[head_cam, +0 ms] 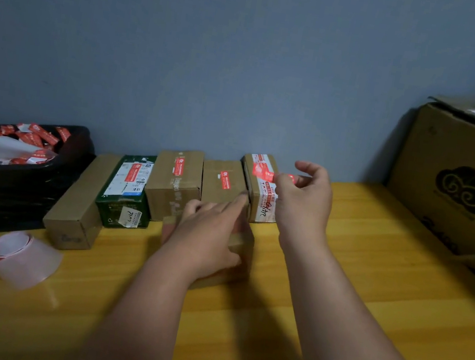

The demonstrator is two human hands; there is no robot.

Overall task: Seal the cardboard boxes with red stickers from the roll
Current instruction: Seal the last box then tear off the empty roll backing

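Nearest me, my left hand (206, 237) lies flat on a small brown box (233, 259), fingers straight and pressing down on its top, I judge to keep it from sliding while the seal goes on. Off to the left of that hand, on the yellow table (367, 291), sits the sticker roll (22, 258), untouched and within reach for the next peel. Just beyond and to the right of the box, my right hand (304, 196) is raised, thumb and fingers pinching a red sticker (287, 177) by one end so the glue side stays free. Behind both hands a row of boxes (177, 183) stands against the wall; most of them show a red seal, so the one under my palm looks like the next to do. Far left of them, a black tray (14, 177) holds peeled scraps. A large carton (461, 182) stands far right.
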